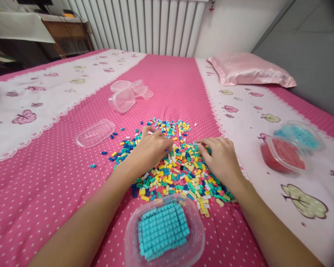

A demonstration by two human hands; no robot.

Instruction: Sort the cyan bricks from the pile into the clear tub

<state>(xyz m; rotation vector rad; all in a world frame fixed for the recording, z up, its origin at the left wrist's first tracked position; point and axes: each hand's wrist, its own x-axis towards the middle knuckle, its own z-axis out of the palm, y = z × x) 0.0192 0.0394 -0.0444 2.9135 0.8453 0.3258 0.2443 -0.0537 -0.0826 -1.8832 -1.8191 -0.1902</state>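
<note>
A spread heap of small toy building bricks [180, 174] in many colours lies on the bed. My left hand [154, 146] is over its upper left part, fingers bent down among the bricks; whatever its fingertips hold is hidden. At the heap's right side is my right hand [221, 157], thumb and index tips close together by a tiny light piece too small to name. Nearest me, between my forearms, a clear plastic tub [199, 237] contains turquoise bricks [163, 230] packed in a neat studded block.
To the right stand a tub of red bricks [284, 155] and a tub of turquoise bricks [300, 135]. A clear lid [96, 132] lies left of the heap, with several clear containers [124, 99] farther back. A pink pillow [250, 68] rests near the wall.
</note>
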